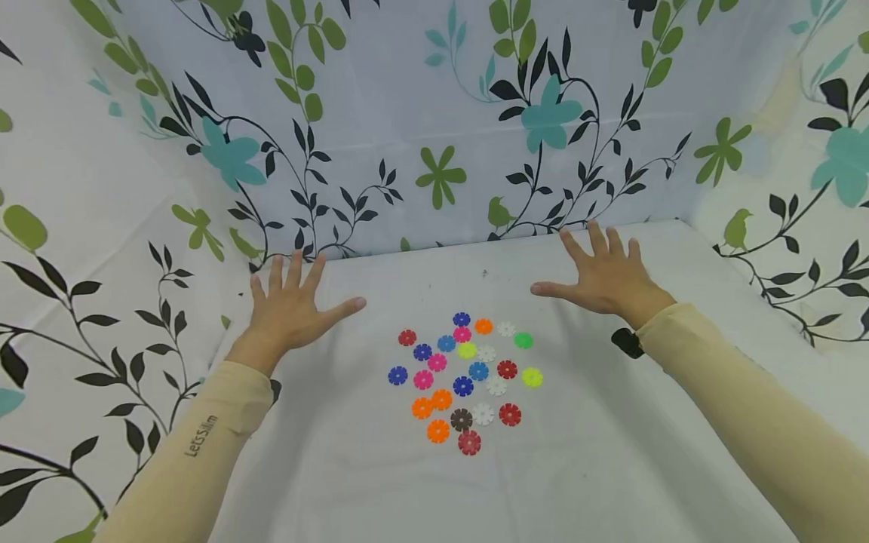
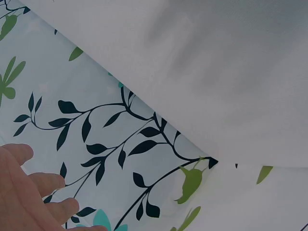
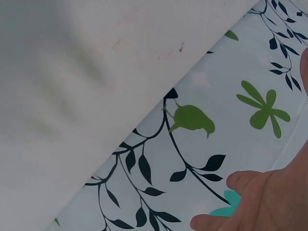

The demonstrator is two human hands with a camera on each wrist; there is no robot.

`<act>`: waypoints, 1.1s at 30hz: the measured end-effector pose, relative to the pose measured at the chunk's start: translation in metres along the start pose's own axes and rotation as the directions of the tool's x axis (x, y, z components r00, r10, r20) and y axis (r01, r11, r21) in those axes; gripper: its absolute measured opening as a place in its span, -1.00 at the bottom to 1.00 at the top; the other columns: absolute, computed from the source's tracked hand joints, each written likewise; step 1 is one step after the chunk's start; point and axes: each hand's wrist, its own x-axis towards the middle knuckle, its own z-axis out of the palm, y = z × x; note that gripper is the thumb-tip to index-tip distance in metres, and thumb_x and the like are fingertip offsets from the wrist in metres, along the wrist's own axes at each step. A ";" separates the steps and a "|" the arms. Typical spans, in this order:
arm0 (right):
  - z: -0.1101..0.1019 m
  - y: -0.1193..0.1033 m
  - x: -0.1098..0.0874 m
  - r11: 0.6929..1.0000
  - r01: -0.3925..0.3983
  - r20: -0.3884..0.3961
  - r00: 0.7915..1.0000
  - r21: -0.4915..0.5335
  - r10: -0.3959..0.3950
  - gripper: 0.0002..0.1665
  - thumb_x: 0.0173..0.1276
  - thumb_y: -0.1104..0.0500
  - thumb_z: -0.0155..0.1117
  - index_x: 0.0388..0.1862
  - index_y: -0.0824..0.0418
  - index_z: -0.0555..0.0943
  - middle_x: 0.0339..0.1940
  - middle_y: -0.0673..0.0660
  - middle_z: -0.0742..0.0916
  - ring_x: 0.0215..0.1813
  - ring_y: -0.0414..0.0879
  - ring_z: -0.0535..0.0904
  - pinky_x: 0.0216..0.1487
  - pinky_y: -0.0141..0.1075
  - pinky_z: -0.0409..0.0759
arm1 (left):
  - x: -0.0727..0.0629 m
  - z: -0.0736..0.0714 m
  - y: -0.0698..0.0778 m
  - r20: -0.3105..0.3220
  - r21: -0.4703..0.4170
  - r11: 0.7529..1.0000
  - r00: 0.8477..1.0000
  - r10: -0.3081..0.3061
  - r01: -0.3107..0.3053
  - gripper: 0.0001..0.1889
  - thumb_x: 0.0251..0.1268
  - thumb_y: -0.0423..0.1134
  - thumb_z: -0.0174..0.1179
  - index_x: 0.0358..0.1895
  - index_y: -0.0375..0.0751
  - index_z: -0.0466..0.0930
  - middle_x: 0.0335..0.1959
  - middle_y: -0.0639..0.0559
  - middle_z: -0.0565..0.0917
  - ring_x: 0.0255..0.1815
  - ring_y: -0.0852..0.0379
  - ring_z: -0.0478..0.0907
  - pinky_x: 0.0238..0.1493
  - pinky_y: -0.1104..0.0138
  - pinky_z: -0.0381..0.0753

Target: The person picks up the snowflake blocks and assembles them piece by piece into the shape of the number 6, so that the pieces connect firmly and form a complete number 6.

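Several small notched plastic discs, shaped like flowers, lie loosely grouped on the white table. Among them are a brown disc (image 1: 462,420), a green disc (image 1: 523,341), a red disc (image 1: 469,443) and a blue disc (image 1: 478,371). To the left of the group, my left hand (image 1: 288,309) is held out with fingers spread and nothing in it. My right hand (image 1: 604,275) is likewise spread beyond the group at the right, holding nothing. Part of the left hand (image 2: 29,197) shows in the left wrist view, and part of the right hand (image 3: 269,197) in the right wrist view.
A white cloth covers the table (image 1: 380,490). Behind and at both sides hangs a curtain (image 1: 380,98) printed with leaves, flowers and birds. Beige sleeves (image 1: 197,445) cover both forearms, and a dark strap piece (image 1: 627,343) sits by the right wrist.
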 end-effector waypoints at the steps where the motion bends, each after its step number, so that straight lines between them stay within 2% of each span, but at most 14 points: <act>1: 0.000 0.000 0.001 1.000 0.002 0.000 1.000 -0.001 -0.002 0.39 0.17 -0.72 -0.09 0.68 0.16 -0.06 0.60 0.54 -0.07 0.53 0.58 -0.16 0.39 0.49 -0.25 | 0.001 0.001 -0.001 0.001 -0.001 1.000 1.000 -0.002 0.002 0.21 0.15 0.69 -0.24 0.66 -0.09 -0.28 0.62 -0.36 -0.36 0.56 -0.43 -0.57 0.34 -0.42 -0.55; 14: 0.006 -0.005 0.004 0.999 0.025 -0.005 1.000 0.030 -0.024 0.36 0.22 -0.68 -0.06 0.68 0.18 -0.07 0.61 0.51 -0.06 0.55 0.54 -0.16 0.43 0.43 -0.23 | 0.002 0.001 -0.007 0.011 -0.022 1.000 1.000 -0.013 0.014 0.21 0.17 0.69 -0.28 0.66 -0.14 -0.27 0.61 -0.38 -0.36 0.56 -0.44 -0.55 0.34 -0.40 -0.56; 18: 0.013 -0.006 0.001 0.996 0.046 -0.022 0.999 0.079 -0.045 0.33 0.26 -0.64 -0.04 0.68 0.21 -0.08 0.62 0.48 -0.05 0.57 0.50 -0.13 0.46 0.39 -0.14 | 0.000 0.001 -0.006 0.003 -0.039 0.999 1.000 -0.009 0.009 0.20 0.18 0.68 -0.27 0.66 -0.13 -0.26 0.62 -0.37 -0.34 0.56 -0.45 -0.53 0.34 -0.41 -0.55; 21: 0.018 -0.004 -0.001 0.989 0.055 -0.056 0.997 0.135 -0.048 0.30 0.30 -0.59 0.01 0.68 0.20 -0.10 0.62 0.47 -0.02 0.57 0.48 -0.08 0.44 0.38 -0.03 | 0.000 0.003 -0.005 -0.026 -0.075 0.997 1.000 0.007 -0.008 0.16 0.22 0.65 -0.26 0.66 -0.12 -0.26 0.63 -0.35 -0.32 0.57 -0.44 -0.49 0.37 -0.40 -0.51; 24: 0.022 -0.004 -0.002 0.970 0.052 -0.048 0.998 0.239 -0.041 0.26 0.34 -0.57 0.00 0.69 0.15 -0.16 0.63 0.45 -0.02 0.57 0.46 -0.05 0.40 0.41 0.04 | -0.001 0.008 -0.002 -0.087 -0.129 0.991 0.996 0.034 -0.045 0.08 0.34 0.55 -0.22 0.65 -0.20 -0.16 0.62 -0.38 -0.21 0.58 -0.46 -0.35 0.41 -0.39 -0.36; 28: 0.032 -0.008 -0.006 0.921 0.027 0.025 0.999 0.389 -0.040 0.21 0.39 -0.55 -0.09 0.69 0.16 -0.16 0.63 0.43 -0.01 0.57 0.43 -0.02 0.38 0.43 0.06 | -0.009 0.018 0.007 -0.158 -0.206 0.975 0.986 0.055 -0.087 -0.14 0.48 0.27 0.01 0.57 -0.33 0.14 0.57 -0.39 0.10 0.56 -0.43 -0.05 0.46 -0.30 -0.07; 33: 0.043 -0.012 -0.012 0.861 0.005 0.083 0.995 0.508 -0.055 0.07 0.51 -0.46 -0.19 0.64 0.29 0.04 0.57 0.46 0.13 0.53 0.40 0.12 0.37 0.39 0.16 | -0.024 0.032 0.026 -0.154 -0.318 0.944 0.987 0.045 -0.092 -0.36 0.47 0.04 0.17 0.45 -0.27 0.39 0.46 -0.26 0.38 0.50 -0.29 0.22 0.46 -0.16 0.16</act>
